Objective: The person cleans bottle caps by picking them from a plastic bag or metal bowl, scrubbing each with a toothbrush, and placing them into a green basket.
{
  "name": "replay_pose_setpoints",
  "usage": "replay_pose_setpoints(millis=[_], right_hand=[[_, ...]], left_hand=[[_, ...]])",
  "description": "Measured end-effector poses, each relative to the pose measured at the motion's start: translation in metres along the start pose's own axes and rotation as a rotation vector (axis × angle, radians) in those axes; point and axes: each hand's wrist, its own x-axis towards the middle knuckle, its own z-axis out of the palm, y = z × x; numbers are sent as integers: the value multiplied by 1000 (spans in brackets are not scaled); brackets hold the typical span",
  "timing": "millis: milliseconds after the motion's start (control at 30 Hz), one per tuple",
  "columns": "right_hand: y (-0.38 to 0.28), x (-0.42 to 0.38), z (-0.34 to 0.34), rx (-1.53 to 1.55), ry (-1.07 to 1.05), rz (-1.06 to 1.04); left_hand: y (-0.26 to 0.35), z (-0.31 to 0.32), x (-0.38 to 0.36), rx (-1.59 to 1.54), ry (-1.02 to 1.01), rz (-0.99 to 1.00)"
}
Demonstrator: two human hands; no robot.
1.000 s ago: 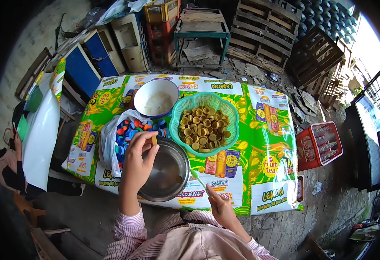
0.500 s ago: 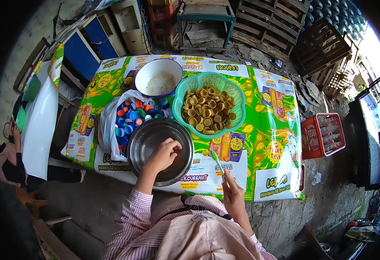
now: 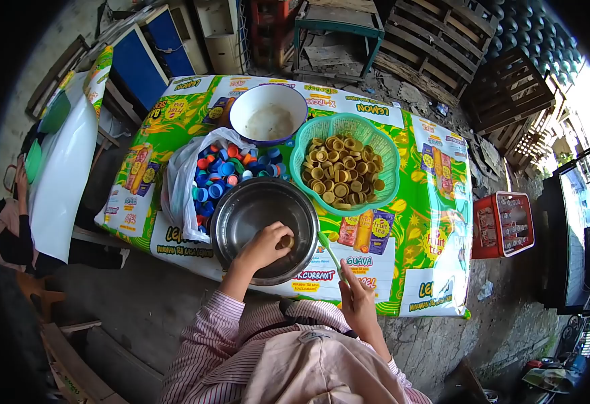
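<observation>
My left hand reaches into a steel bowl and pinches a yellow bottle cap against the bowl's near side. My right hand holds a green-and-white toothbrush by its handle, head pointing up toward the bowl's right rim. Behind the bowl a green basket holds several yellow caps. A white plastic bag of several blue, red and green caps lies to the bowl's left. A white bowl with cloudy liquid stands at the back.
The table wears a green printed drink-advert cover. A red bottle crate stands on the ground at right. Wooden pallets and a blue cabinet are behind. Another person's sleeve and hand show at far left.
My left hand dropped from over the bag of caps into the steel bowl and now pinches a yellow cap there. My right hand kept the toothbrush near the bowl's right rim.
</observation>
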Motion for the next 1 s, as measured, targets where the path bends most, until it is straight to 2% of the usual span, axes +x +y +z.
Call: replay_pose_setpoints(millis=[100, 133, 167, 300, 333, 433, 467, 533, 567, 633, 667, 800, 900, 933, 967, 1000], right_hand=[[-3, 5, 8, 31, -47, 35], [-4, 8, 11, 25, -62, 17], [-5, 11, 14, 19, -76, -1], [-12, 26, 18, 43, -133, -42], [-19, 31, 14, 31, -117, -66], [-35, 44, 6, -3, -104, -83], [-37, 48, 8, 11, -42, -129], [-34, 52, 16, 44, 19, -148], [-23, 54, 26, 46, 17, -148], [-10, 60, 38, -163, -173, -107], [-16, 58, 33, -157, -182, -78], [-32, 59, 19, -76, -86, -132], [-25, 61, 22, -123, -113, -102], [-25, 59, 23, -120, -116, -104], [-24, 58, 23, -110, -99, -82], [-24, 59, 25, -96, -80, -57]], left_hand=[[-4, -22, -9, -38, 82, -46], [-5, -30, -11, 0, 116, 7], [-5, -38, -14, 94, 115, 12], [7, -69, -18, 75, 111, 5], [20, -82, -18, 69, 118, -4], [41, -101, -16, 75, 285, 132], [41, -99, -14, 76, 288, 135], [34, -86, -12, -124, 340, 70], [6, -68, -10, 30, 212, 66], [-11, -49, -18, 192, -9, -164], [-11, -47, -17, 33, 80, -102], [31, -77, -21, -155, 197, 0], [2, -59, -17, -178, 202, -9], [-10, -53, -19, -15, 126, -81], [-19, -43, -18, -12, 134, -80], [-18, -38, -18, -404, 188, -110]])
